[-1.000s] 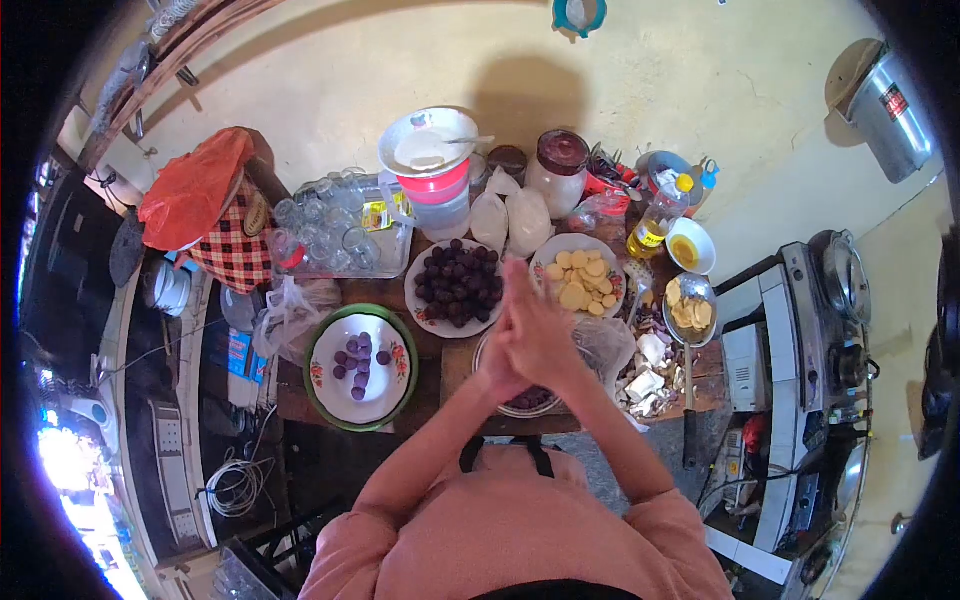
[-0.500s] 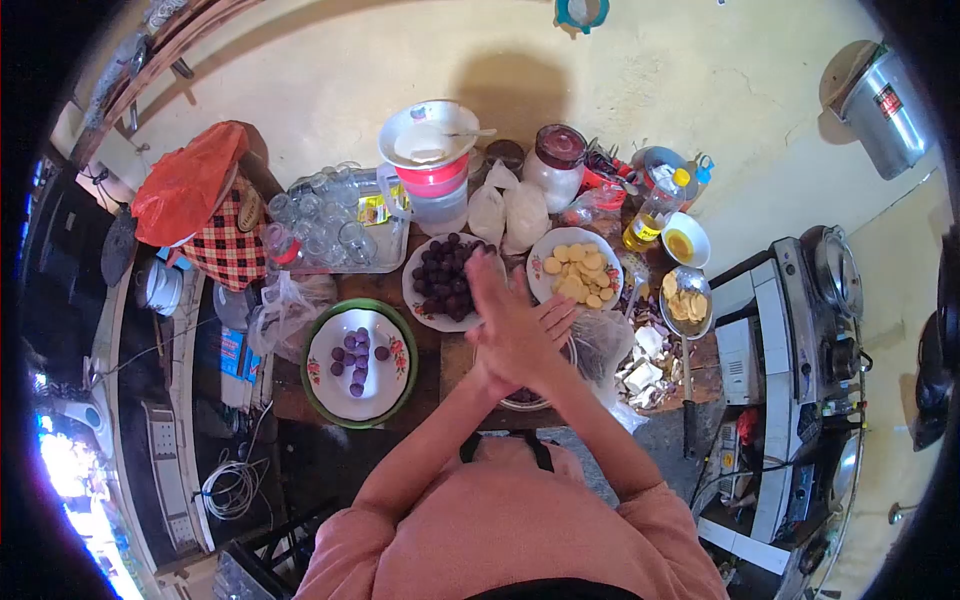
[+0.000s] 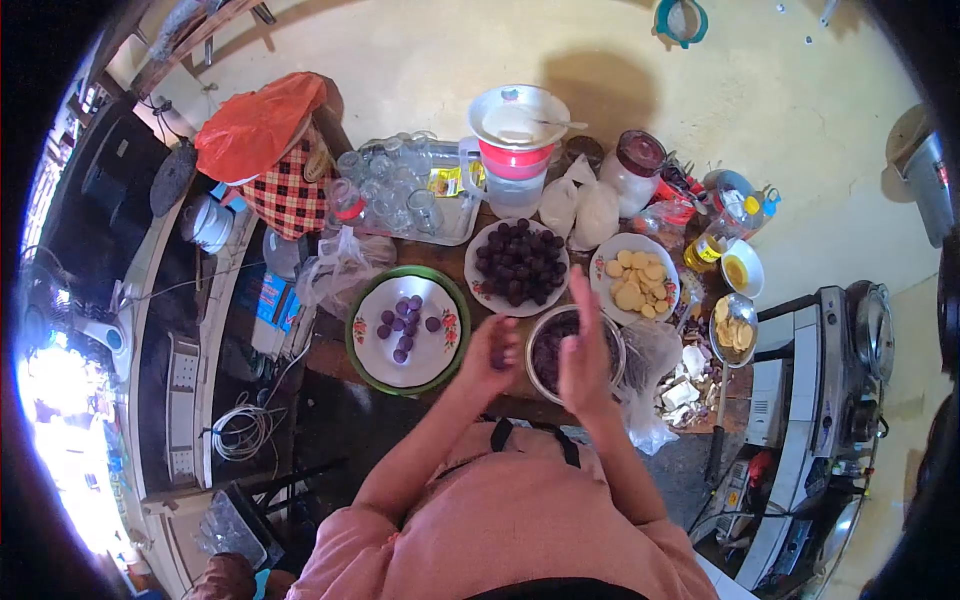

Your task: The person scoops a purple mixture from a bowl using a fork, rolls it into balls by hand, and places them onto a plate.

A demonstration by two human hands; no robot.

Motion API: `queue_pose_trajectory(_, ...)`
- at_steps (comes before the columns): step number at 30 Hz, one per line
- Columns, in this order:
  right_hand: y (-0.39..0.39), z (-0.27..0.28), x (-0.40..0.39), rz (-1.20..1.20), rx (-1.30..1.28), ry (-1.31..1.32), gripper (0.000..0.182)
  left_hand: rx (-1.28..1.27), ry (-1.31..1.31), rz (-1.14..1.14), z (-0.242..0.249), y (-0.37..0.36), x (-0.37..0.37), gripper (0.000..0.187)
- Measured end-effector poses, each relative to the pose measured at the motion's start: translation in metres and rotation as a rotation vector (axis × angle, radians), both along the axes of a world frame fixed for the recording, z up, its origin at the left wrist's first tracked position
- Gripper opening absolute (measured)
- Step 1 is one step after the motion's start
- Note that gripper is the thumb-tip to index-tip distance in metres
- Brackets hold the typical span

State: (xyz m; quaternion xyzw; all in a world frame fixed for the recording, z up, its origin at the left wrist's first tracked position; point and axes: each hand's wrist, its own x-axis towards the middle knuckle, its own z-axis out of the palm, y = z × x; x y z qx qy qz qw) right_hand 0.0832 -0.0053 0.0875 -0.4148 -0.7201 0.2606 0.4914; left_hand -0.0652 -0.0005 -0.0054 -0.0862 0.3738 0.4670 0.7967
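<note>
Curled fingers of my left hand (image 3: 486,360) hold a purple dough ball (image 3: 500,357), partly hidden by them. My right hand (image 3: 587,355) is upright and open, its fingers stretched out, over the right part of a metal bowl (image 3: 530,365). Purple mash (image 3: 549,350) lies in that bowl. Left of my hands, a white floral plate (image 3: 378,360) with several purple balls (image 3: 401,328) sits in a green-rimmed tray (image 3: 352,352). Behind the bowl, another plate (image 3: 478,292) carries a heap of dark purple balls (image 3: 521,262). Beside it stands a plate (image 3: 601,262) of flat yellow discs (image 3: 636,283).
At the back are a tray of glass jars (image 3: 390,185), a pitcher (image 3: 515,190) topped by a bowl, and white-filled bags (image 3: 595,215). Rightward lie a plastic bag (image 3: 650,360), peelings (image 3: 685,390), an oil bottle (image 3: 705,250) and a stove (image 3: 835,340).
My hands were pressed together and have come apart, the left one moving left with a purple ball in it. The head view has swung left, so the table sits further right.
</note>
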Motion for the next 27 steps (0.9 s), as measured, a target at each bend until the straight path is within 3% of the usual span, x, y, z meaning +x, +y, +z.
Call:
queue_pose_trajectory(2, -0.008, -0.006, 0.030, -0.071, -0.197, 0.116, 0.047, 0.061, 0.368, 0.073, -0.004, -0.006, -0.032, 0.024)
queue_pose_trajectory(4, -0.011, -0.029, 0.063, -0.141, -0.437, -0.026, 0.036, 0.022, 0.785, 0.091, -0.025, -0.005, -0.064, 0.027)
queue_pose_trajectory(5, -0.013, -0.044, 0.078, -0.181, -0.559, -0.097, 0.031, 0.102, 0.833, 0.094, -0.040, -0.010, -0.082, 0.027)
queue_pose_trajectory(8, -0.032, -0.082, 0.108, -0.298, -0.364, -0.708, 0.025, 0.222, 1.223, -0.064, -0.090, -0.017, -0.124, 0.026)
queue_pose_trajectory(11, -0.054, -0.086, 0.108, -0.383, -0.420, -0.820, 0.027, 0.370, 1.747, -0.197, -0.116, -0.021, -0.134, 0.026)
queue_pose_trajectory(13, -0.059, -0.091, 0.108, -0.416, -0.565, -0.778, 0.028, 0.502, 1.994, -0.249, -0.100, -0.028, -0.127, 0.024)
queue_pose_trajectory(15, -0.062, -0.095, 0.103, -0.453, -0.773, -0.649, 0.028, 0.543, 2.077, -0.246, -0.079, -0.033, -0.116, 0.022)
queue_pose_trajectory(19, -0.065, -0.119, 0.104, -0.436, -0.598, -0.375, 0.022, 0.406, 1.980, -0.256, -0.036, -0.035, -0.097, 0.020)
queue_pose_trajectory(22, -0.049, -0.116, 0.099, -0.391, -0.549, -0.053, 0.016, 0.516, 1.963, -0.141, -0.028, -0.035, -0.089, 0.018)
queue_pose_trajectory(24, -0.028, -0.108, 0.088, -0.427, -0.535, 0.148, 0.014, 0.484, 1.826, -0.257, -0.019, -0.034, -0.071, 0.020)
queue_pose_trajectory(27, 0.000, -0.120, 0.080, -0.385, -0.592, 0.031, 0.015, 0.527, 1.589, -0.566, -0.030, -0.039, -0.037, 0.027)
